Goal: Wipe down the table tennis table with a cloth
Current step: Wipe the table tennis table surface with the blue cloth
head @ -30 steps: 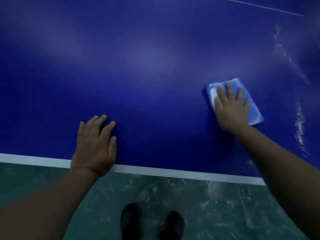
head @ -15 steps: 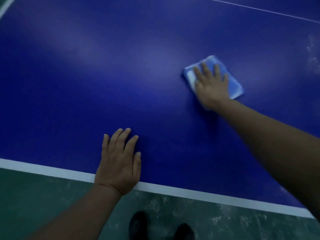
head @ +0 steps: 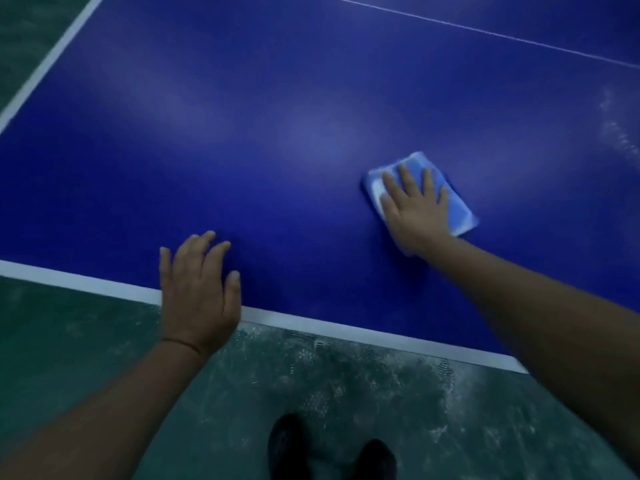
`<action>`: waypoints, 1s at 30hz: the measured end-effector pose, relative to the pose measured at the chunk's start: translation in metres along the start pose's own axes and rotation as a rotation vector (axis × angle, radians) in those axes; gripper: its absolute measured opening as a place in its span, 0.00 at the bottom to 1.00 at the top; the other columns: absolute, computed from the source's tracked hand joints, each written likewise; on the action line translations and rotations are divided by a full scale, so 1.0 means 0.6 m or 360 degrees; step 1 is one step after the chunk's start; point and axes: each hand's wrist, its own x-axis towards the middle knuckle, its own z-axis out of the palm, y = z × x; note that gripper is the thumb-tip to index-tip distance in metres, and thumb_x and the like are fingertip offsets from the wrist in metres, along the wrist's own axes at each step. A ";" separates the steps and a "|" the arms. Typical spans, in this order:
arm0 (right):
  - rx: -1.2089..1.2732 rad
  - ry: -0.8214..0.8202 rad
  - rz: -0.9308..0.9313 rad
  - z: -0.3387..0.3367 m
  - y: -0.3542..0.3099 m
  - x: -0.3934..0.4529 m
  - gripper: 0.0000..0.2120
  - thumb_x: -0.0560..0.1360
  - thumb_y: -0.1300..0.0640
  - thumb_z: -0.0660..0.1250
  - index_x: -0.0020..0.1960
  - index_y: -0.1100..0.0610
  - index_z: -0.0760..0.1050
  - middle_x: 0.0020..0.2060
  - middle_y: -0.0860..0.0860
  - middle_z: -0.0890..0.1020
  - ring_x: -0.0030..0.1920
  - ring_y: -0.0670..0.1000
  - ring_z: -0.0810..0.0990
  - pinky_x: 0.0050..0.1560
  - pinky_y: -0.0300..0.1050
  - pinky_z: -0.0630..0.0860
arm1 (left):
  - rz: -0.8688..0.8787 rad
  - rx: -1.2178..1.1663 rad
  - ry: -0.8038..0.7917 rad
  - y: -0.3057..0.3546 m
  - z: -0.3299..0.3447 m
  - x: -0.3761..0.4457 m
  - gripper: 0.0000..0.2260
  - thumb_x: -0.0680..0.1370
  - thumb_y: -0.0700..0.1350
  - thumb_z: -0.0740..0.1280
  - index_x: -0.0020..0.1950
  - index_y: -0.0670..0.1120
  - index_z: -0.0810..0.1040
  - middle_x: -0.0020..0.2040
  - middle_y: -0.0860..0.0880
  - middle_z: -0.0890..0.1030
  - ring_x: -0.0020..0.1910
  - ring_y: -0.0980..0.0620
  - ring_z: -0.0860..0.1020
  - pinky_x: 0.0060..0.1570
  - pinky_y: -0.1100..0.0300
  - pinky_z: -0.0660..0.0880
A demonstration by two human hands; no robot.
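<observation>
The blue table tennis table point(head: 277, 116) fills most of the view, its white edge line running along the near side. A folded light-blue cloth point(head: 457, 209) lies flat on the table at centre right. My right hand point(head: 415, 206) presses down on it with straight, spread fingers, covering much of it. My left hand point(head: 199, 292) rests flat on the table at its near edge, fingers straight, palm over the white line.
A thin white centre line point(head: 485, 31) crosses the far part of the table. Pale dusty smears point(head: 620, 133) mark the surface at the far right. Below the near edge lies a scuffed green floor point(head: 346, 393), with my two dark shoes point(head: 332, 452).
My right hand has slid the cloth leftward across the table and then back toward me. My left hand stays planted at the near edge while the view shifts left, showing the table's left edge.
</observation>
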 end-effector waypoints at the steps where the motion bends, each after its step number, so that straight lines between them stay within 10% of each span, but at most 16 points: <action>1: 0.0009 -0.0001 0.0026 0.005 -0.045 0.008 0.26 0.84 0.42 0.42 0.80 0.41 0.44 0.81 0.45 0.44 0.79 0.60 0.39 0.75 0.67 0.42 | -0.0023 0.0025 0.0000 -0.017 -0.004 0.001 0.25 0.78 0.52 0.54 0.68 0.38 0.73 0.71 0.38 0.70 0.73 0.37 0.65 0.76 0.37 0.48; 7: -0.0071 -0.0083 -0.0998 0.068 -0.189 -0.181 0.25 0.83 0.40 0.46 0.79 0.42 0.58 0.80 0.46 0.56 0.80 0.60 0.48 0.75 0.65 0.43 | 0.0077 0.0262 -0.0088 -0.053 0.017 -0.006 0.28 0.79 0.54 0.52 0.69 0.36 0.72 0.71 0.34 0.68 0.72 0.34 0.63 0.75 0.35 0.48; 11: -0.0175 0.0003 -0.0652 0.051 -0.021 -0.225 0.27 0.81 0.40 0.45 0.78 0.45 0.57 0.79 0.51 0.59 0.78 0.63 0.52 0.73 0.68 0.53 | 0.0151 0.0371 -0.0165 -0.060 0.022 0.000 0.27 0.80 0.55 0.50 0.71 0.39 0.70 0.72 0.36 0.68 0.74 0.36 0.62 0.75 0.35 0.45; 15: 0.0039 -0.0005 0.0182 0.029 -0.020 -0.139 0.26 0.82 0.38 0.40 0.80 0.39 0.45 0.81 0.44 0.45 0.80 0.56 0.39 0.76 0.63 0.41 | 0.0162 0.0260 -0.0170 -0.062 0.016 -0.001 0.28 0.81 0.56 0.51 0.70 0.37 0.71 0.71 0.36 0.68 0.73 0.36 0.63 0.75 0.35 0.47; 23: 0.0042 -0.0117 -0.0809 0.073 -0.203 -0.228 0.28 0.81 0.37 0.40 0.79 0.40 0.55 0.80 0.44 0.51 0.80 0.56 0.42 0.76 0.62 0.37 | 0.0226 0.0155 -0.0147 -0.088 0.004 -0.029 0.31 0.79 0.57 0.53 0.72 0.35 0.68 0.73 0.36 0.66 0.75 0.36 0.60 0.77 0.43 0.42; 30: 0.0229 0.0100 0.0631 0.031 -0.057 -0.163 0.25 0.84 0.42 0.44 0.81 0.42 0.50 0.81 0.45 0.46 0.80 0.59 0.42 0.76 0.66 0.42 | 0.0206 0.0063 -0.0192 -0.088 -0.002 -0.026 0.34 0.78 0.60 0.51 0.74 0.36 0.65 0.75 0.37 0.62 0.78 0.38 0.55 0.77 0.42 0.41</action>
